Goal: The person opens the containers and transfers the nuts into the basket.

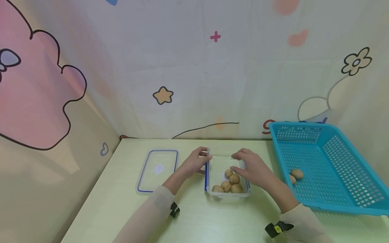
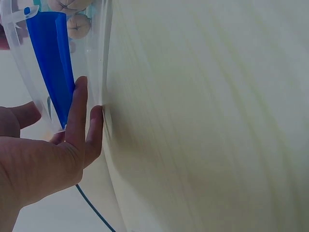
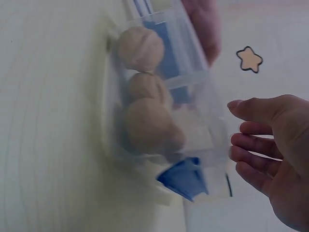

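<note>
A clear plastic box (image 1: 217,165) with blue side flaps stands on the table, walnuts (image 1: 234,179) gathered in its near right part. At its left side my left hand (image 1: 193,163) rests, thumb over the rim; in the left wrist view the fingers of the left hand (image 2: 43,154) lie along the wall by the blue flap (image 2: 53,63). My right hand (image 1: 253,167) is over the box's right side, holding nothing, fingers slightly bent. The right wrist view has the right hand (image 3: 280,145) beside the box wall, a small gap between them, and walnuts (image 3: 149,123) inside.
A clear lid (image 1: 147,172) with a blue seal lies left of the box. On the right stands a blue perforated basket (image 1: 322,175) with walnuts (image 1: 297,174) near its left wall. A patterned curtain (image 1: 194,67) hangs behind the table (image 1: 106,202).
</note>
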Available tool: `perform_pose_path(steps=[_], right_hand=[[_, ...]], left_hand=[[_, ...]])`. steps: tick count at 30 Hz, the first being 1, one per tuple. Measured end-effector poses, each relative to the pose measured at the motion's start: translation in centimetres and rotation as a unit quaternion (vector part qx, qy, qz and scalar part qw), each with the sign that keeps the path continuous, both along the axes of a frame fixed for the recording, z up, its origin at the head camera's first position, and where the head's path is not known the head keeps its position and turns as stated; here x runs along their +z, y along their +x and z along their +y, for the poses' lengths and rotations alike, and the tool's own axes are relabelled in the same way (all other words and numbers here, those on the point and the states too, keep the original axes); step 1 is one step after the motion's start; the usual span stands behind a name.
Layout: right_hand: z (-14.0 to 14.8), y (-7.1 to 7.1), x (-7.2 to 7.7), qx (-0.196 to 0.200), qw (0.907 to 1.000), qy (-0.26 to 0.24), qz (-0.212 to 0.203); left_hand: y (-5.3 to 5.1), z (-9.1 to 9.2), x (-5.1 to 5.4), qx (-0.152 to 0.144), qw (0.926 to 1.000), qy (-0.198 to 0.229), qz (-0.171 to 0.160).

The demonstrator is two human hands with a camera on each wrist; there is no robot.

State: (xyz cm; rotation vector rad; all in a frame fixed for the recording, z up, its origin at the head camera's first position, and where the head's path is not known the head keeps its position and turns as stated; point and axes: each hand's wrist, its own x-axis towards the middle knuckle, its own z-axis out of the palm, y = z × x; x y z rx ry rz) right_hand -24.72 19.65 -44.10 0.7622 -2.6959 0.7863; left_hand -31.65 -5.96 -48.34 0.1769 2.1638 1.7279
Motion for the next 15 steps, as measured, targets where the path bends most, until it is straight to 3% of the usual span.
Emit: perform_pose_path(steps=[7, 15], right_hand=[[-1.7, -1.2, -1.9, -0.017, 0.995, 0.035, -0.092], [-2.3, -1.9, -2.5, -0.002, 0.9936, 0.086, -0.073]], left_hand=[[-0.1, 0.0, -0.2, 0.001, 1.0, -0.005, -0.001], [0.0, 0.0, 0.0, 0.004, 1.0, -0.005, -0.001]])
